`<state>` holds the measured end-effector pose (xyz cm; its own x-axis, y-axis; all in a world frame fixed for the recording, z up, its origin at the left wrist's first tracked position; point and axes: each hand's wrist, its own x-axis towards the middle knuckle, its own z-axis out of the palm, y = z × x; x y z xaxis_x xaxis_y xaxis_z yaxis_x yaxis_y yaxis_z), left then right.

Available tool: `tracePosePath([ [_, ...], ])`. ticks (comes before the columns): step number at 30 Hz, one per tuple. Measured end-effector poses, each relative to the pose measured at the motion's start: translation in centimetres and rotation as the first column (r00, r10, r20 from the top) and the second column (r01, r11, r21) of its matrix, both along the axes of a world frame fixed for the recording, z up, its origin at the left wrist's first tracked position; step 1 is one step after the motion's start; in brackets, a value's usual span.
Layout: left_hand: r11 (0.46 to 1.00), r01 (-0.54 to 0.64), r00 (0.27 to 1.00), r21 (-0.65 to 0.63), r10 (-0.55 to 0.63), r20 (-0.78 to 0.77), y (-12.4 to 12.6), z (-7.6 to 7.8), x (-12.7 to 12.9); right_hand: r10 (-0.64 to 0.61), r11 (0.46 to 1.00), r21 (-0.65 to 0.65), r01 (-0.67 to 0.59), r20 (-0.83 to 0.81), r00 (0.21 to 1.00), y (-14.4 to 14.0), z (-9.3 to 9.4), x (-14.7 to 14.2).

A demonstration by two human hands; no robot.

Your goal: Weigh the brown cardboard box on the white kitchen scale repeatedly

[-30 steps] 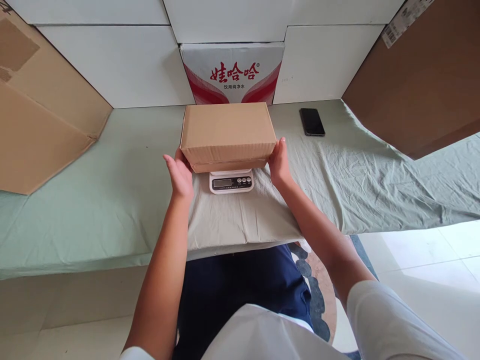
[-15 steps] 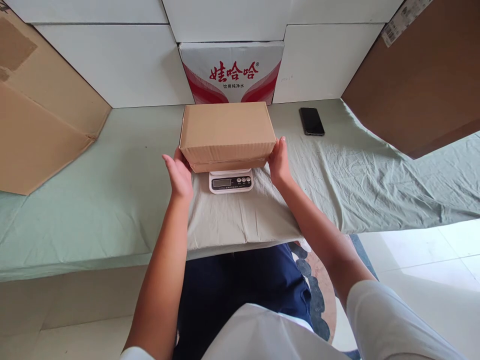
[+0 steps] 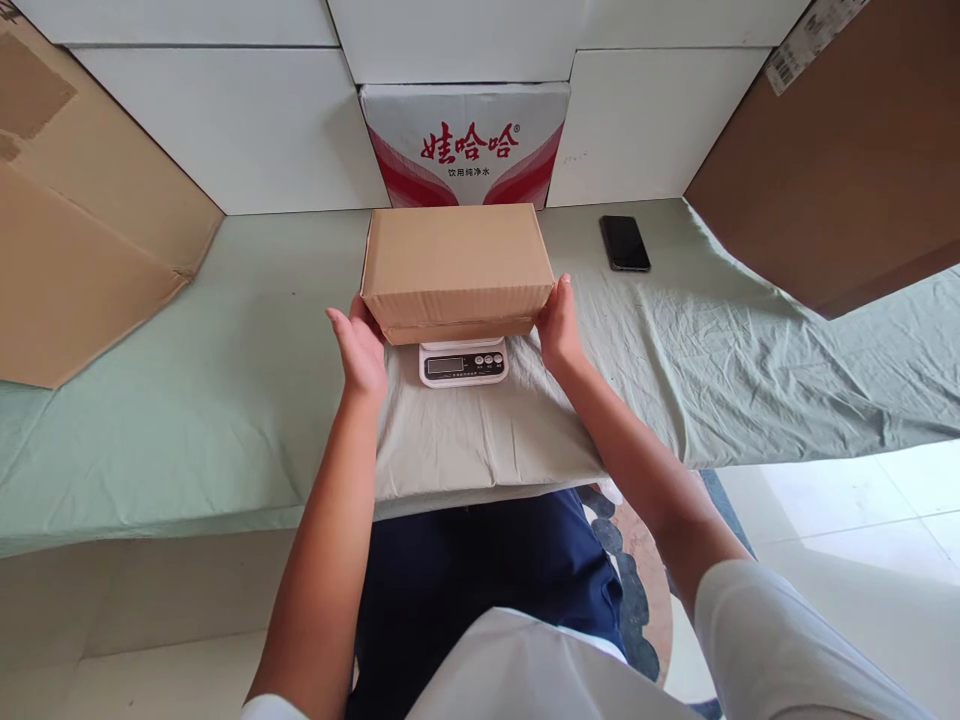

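A closed brown cardboard box [image 3: 456,262] rests on a small white digital scale [image 3: 463,362] in the middle of the cloth-covered table [image 3: 225,380]. My left hand [image 3: 361,348] presses flat against the box's left end. My right hand [image 3: 559,322] presses against its right end. Both hands hold the box between them. Only the scale's front panel with its display and buttons shows; the box hides the platform.
A black phone [image 3: 624,243] lies at the back right. A white and red carton [image 3: 465,143] stands behind the box against white panels. Large cardboard sheets lean at the left [image 3: 82,220] and right [image 3: 855,150]. The table's front edge is at my lap.
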<state>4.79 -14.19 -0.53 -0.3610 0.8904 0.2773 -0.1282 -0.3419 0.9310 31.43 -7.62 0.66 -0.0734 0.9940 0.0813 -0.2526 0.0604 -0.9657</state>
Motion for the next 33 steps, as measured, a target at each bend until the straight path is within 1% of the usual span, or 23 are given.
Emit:
tracePosePath([
  [6,1.0,0.008,0.999,-0.008,-0.009,-0.051,0.28,-0.57,-0.49,0.021,1.0,-0.004,-0.021,0.002,1.0,-0.13,0.07,-0.03],
  [11,1.0,0.006,1.0,-0.002,-0.006,0.013,0.25,-0.4,-0.3,0.015,1.0,-0.014,-0.015,0.007,1.0,-0.35,0.39,-0.13],
  [18,1.0,0.003,0.999,-0.018,-0.002,0.034,0.18,-0.23,-0.14,0.01,1.0,-0.019,-0.009,0.009,1.0,-0.25,0.25,-0.03],
  [22,1.0,0.018,1.0,-0.001,-0.018,0.015,0.27,-0.48,-0.35,0.018,1.0,-0.002,-0.018,0.008,1.0,-0.1,-0.06,0.03],
  [27,0.999,0.033,0.999,0.02,-0.033,-0.006,0.48,-0.92,-0.7,0.013,1.0,-0.01,-0.013,0.005,1.0,-0.01,-0.11,0.09],
  [30,1.0,0.026,1.0,0.014,-0.026,-0.008,0.35,-0.72,-0.56,0.012,1.0,-0.01,-0.011,0.018,1.0,-0.2,0.2,0.05],
  [33,1.0,0.01,1.0,0.01,-0.01,-0.014,-0.02,-0.11,-0.2,0.016,1.0,0.013,-0.017,0.023,1.0,-0.64,0.74,-0.11],
])
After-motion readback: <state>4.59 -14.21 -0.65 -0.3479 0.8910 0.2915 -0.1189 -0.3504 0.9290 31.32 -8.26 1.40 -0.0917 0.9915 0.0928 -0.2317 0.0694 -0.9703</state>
